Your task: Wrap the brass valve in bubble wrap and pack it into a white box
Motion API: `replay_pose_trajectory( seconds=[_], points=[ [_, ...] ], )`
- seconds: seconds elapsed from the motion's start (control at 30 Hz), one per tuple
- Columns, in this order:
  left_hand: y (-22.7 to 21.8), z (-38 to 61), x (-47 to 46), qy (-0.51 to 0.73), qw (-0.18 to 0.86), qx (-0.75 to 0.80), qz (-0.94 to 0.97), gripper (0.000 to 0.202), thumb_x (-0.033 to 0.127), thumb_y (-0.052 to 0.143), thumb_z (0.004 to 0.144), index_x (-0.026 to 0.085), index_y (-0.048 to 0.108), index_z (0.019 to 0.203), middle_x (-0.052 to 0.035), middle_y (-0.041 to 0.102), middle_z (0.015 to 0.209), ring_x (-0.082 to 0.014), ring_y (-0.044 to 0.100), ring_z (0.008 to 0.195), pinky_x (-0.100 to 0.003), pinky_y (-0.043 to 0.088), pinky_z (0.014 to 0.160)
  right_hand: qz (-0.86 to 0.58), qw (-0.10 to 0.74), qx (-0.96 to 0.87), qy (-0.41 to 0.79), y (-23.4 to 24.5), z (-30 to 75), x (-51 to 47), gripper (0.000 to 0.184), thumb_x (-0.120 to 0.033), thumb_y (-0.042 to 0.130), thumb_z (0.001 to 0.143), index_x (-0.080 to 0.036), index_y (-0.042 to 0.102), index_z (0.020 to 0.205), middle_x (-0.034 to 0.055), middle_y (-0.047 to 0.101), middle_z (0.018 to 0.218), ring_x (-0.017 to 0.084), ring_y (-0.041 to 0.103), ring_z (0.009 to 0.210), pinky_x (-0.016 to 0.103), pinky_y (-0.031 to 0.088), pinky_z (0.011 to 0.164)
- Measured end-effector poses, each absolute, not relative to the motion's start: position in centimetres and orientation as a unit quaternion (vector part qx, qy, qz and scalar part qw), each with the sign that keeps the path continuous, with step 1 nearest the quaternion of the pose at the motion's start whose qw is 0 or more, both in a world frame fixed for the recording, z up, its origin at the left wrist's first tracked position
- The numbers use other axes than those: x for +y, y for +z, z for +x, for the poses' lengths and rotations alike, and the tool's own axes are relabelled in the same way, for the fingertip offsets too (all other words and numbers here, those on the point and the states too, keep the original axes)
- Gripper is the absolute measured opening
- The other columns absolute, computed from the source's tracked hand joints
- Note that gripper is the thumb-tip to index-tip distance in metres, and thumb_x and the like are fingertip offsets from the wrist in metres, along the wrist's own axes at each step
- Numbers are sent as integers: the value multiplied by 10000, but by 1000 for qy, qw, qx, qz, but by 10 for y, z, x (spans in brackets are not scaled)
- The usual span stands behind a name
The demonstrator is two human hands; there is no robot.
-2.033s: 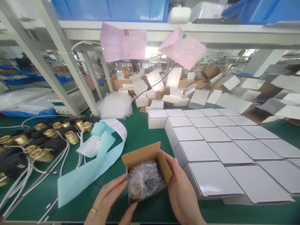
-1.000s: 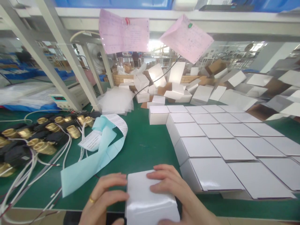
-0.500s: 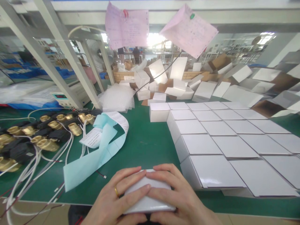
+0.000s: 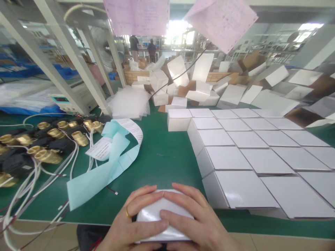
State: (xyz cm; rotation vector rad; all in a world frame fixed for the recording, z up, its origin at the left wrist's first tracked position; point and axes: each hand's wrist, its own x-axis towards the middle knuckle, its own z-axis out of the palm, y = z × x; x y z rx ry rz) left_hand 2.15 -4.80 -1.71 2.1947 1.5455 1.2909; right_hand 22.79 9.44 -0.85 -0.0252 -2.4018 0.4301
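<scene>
A closed white cardboard box (image 4: 154, 212) is between my hands at the front edge of the green table. My left hand (image 4: 133, 218), with a ring on one finger, wraps its left side, fingers over the top. From the right, my right hand (image 4: 195, 216) grips the same box, its fingertips meeting the left ones on the lid. Both thumbs are low at the near side, partly cut off by the frame. Right of my hands stand closed white boxes (image 4: 234, 188) in tight rows. A curled strip of light blue label backing (image 4: 104, 177) with printed white labels lies to the left.
Brass valves with black housings (image 4: 48, 156) and white cables crowd the table's left side. Clear plastic bags (image 4: 128, 102) lie farther back. Open white cartons (image 4: 230, 96) are heaped behind the rows. Pink sheets (image 4: 222, 24) hang above, beside metal posts (image 4: 62, 55).
The view has tilted slightly downward and shifted. My hands stay on the box; the left fingers have slid a little, and more of the box's shiny top shows between them.
</scene>
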Motion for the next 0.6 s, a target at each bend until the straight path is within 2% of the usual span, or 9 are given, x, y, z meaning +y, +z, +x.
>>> replay_pose_trajectory(
  seconds=[0.1, 0.2, 0.3, 0.37, 0.4, 0.43, 0.47, 0.5, 0.6],
  points=[
    [-13, 23, -49, 449, 88, 510, 728, 336, 246, 699, 918, 367, 693, 1232, -42, 628, 1413, -266, 500, 1399, -453, 460, 1138, -20, 405, -901, 158, -10, 222, 90, 276, -396, 511, 1028, -205, 668, 1152, 93, 714, 1231, 233, 492, 1333, 362, 522, 1036],
    [-13, 24, -50, 466, 96, 509, 718, 282, 223, 683, 927, 353, 711, 1176, -34, 644, 1383, -253, 491, 1405, -460, 413, 1175, -28, 414, -899, 142, -14, 222, 88, 284, -398, 487, 1037, -203, 677, 1120, 82, 734, 1189, 234, 519, 1304, 365, 538, 1011],
    [-24, 30, -50, 502, 106, 522, 682, 192, 368, 673, 937, 331, 724, 1118, -40, 653, 1354, -257, 474, 1410, -470, 346, 1210, -23, 436, -892, 119, -32, 224, 83, 295, -410, 524, 1018, -206, 693, 1146, 82, 727, 1231, 267, 534, 1318, 394, 556, 999],
    [-33, 40, -51, 544, 102, 525, 646, 282, 513, 634, 934, 316, 717, 1118, -43, 670, 1310, -257, 480, 1392, -455, 297, 1230, -24, 462, -879, 115, -55, 216, 76, 286, -350, 615, 972, -232, 692, 1220, 74, 719, 1270, 285, 563, 1318, 397, 571, 1003],
    [-36, 45, -51, 558, 104, 540, 622, 274, 478, 612, 957, 321, 704, 1161, -42, 689, 1276, -248, 491, 1381, -442, 305, 1221, -30, 482, -866, 128, -69, 207, 72, 322, -294, 633, 959, -260, 678, 1276, 62, 722, 1274, 280, 598, 1291, 383, 584, 1000],
    [-39, 50, -51, 579, 91, 533, 610, 362, 481, 587, 969, 311, 655, 1282, -54, 719, 1235, -243, 536, 1337, -420, 342, 1196, -64, 527, -830, 169, -83, 192, 67, 375, -219, 627, 954, -300, 658, 1319, 40, 737, 1250, 274, 643, 1242, 369, 610, 971],
    [-39, 53, -51, 599, 81, 513, 609, 427, 514, 566, 973, 321, 616, 1351, -58, 739, 1222, -239, 597, 1270, -400, 393, 1156, -88, 570, -786, 225, -95, 174, 61, 473, -156, 611, 948, -337, 609, 1385, 20, 756, 1211, 272, 696, 1165, 343, 648, 895],
    [-39, 56, -50, 606, 106, 542, 572, 405, 503, 489, 1013, 339, 621, 1359, -59, 742, 1247, -240, 627, 1244, -404, 407, 1143, -81, 581, -763, 272, -106, 154, 54, 584, -111, 580, 949, -338, 508, 1482, 21, 766, 1190, 277, 740, 1073, 320, 679, 788],
    [-24, 58, -50, 611, 164, 629, 452, 513, 543, 352, 1037, 270, 719, 1270, -106, 730, 1280, -272, 646, 1239, -391, 442, 1113, -26, 533, -721, 443, -124, 98, 35, 839, -7, 547, 916, -425, 257, 1583, -31, 767, 1176, 272, 788, 818, 272, 678, 522]
  ],
)
